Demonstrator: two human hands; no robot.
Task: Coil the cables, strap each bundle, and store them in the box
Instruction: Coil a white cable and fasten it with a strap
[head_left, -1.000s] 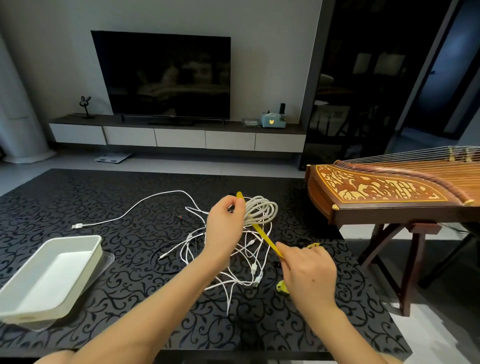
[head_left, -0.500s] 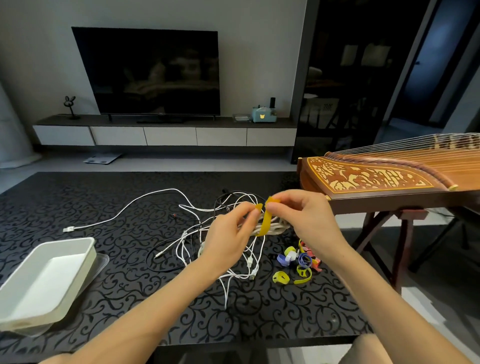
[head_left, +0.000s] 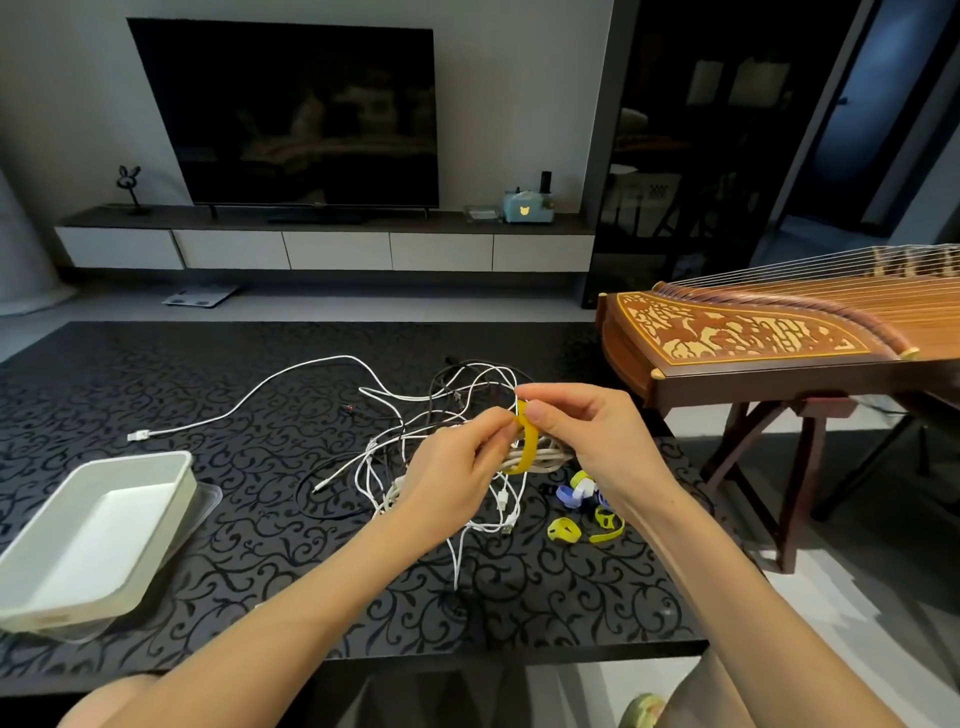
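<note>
bare table lies between box and tangled cables; loose straps clutter the right.

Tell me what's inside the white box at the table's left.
Nothing is stored in the white box; only its bare white floor and inner walls show. The inner face of its near wall is out of sight, so a thin strip along that edge cannot be checked.

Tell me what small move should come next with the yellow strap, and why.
Probably press down the end of the yellow fabric strap: the left hand and right hand both pinch it, and it already loops around the coiled white cable bundle.
</note>
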